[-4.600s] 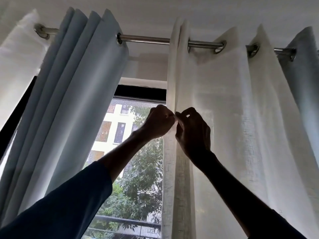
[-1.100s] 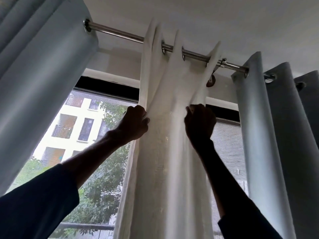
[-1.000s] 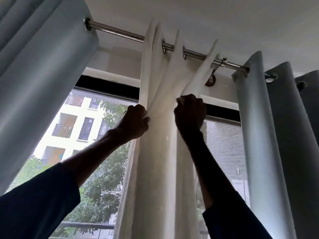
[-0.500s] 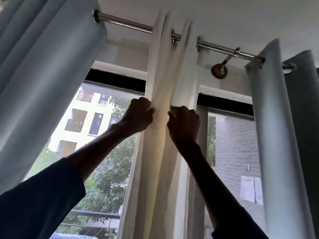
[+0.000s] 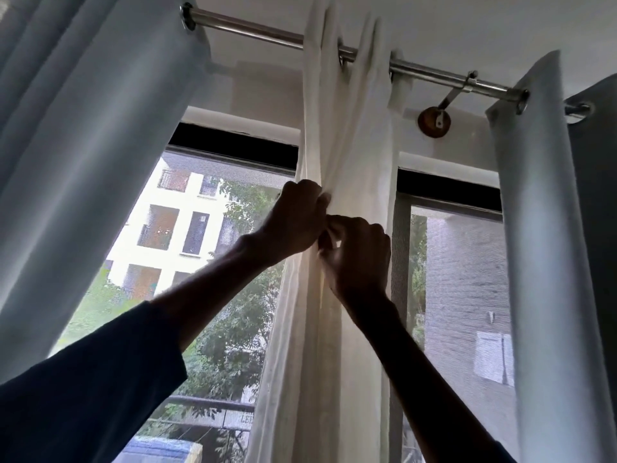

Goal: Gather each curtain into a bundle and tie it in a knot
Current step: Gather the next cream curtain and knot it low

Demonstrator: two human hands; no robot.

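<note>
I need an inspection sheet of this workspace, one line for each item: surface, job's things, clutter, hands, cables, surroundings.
surface: nothing seen
job's things: white curtain gathered narrow on the rod, no knot visible; left blue curtain and right blue curtain hang loose
clutter: nothing seen
hands: left hand grips the white curtain; right hand pinches its folds beside it
cables: nothing seen
surroundings: window with building and trees outside; rod bracket on the wall
</note>
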